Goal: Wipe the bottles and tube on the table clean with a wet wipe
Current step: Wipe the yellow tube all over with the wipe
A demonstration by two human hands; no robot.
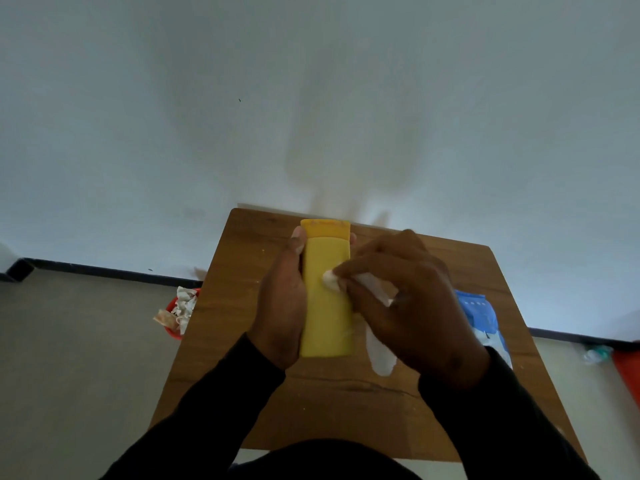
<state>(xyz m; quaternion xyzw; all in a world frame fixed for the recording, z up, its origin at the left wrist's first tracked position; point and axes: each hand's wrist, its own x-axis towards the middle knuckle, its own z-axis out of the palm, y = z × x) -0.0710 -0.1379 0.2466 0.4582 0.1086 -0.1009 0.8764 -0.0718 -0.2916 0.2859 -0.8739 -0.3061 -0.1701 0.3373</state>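
Centrally, yellow bottle in left hand, wet wipe pinched by right hand.

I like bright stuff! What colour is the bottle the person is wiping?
Yellow. The bottle shows best in the head view, its only view.

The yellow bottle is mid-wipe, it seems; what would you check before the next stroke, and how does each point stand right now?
1. Yellow bottle held firmly: ok, the left hand grips its side.
2. Wipe touching the bottle: ok, the right hand pinches it against the front.
3. Wipe still damp: cannot tell.
4. Front of bottle clean: cannot tell, too blurred.
5. Fresh wipes nearby: ok, the blue pack lies on the table to the right.
6. Bin for used wipes: ok, beside the table's left edge.
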